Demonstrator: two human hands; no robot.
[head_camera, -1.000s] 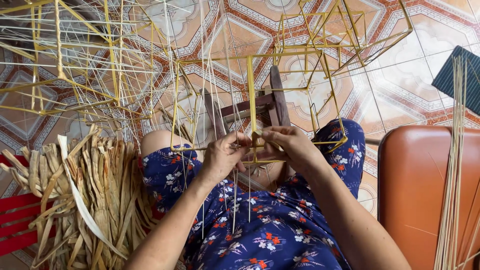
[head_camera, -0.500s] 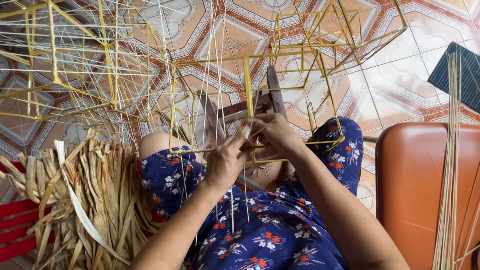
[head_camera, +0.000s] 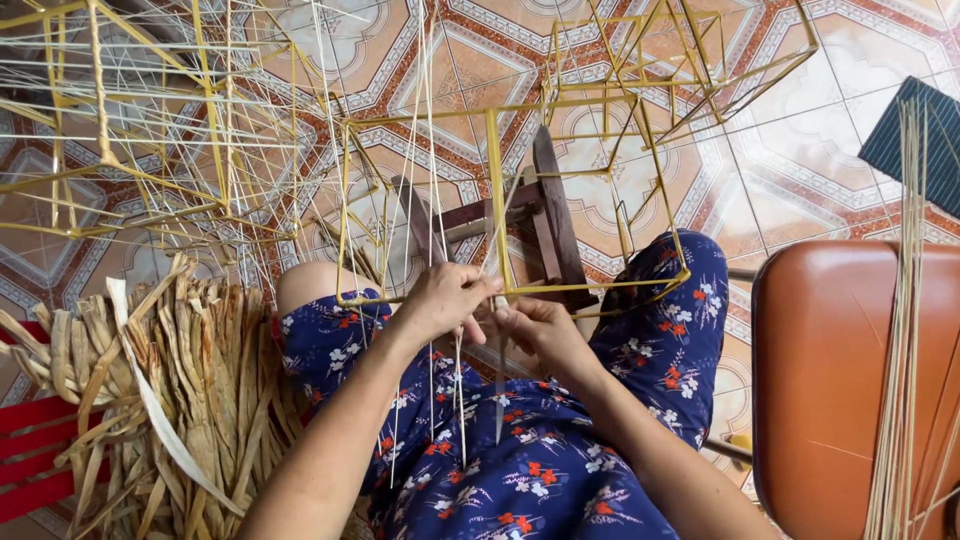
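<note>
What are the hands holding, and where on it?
Both the left hand and the right hand pinch the yellow stick frame at a joint on its lower bar, above the lap.

Left hand (head_camera: 445, 300) and right hand (head_camera: 535, 330) meet at frame centre, fingers curled, pinching; forearms rise from the lower edge.

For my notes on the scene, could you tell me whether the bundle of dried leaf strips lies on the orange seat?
No, the dried leaf strips lie beside the person's left leg, opposite the orange seat.
</note>
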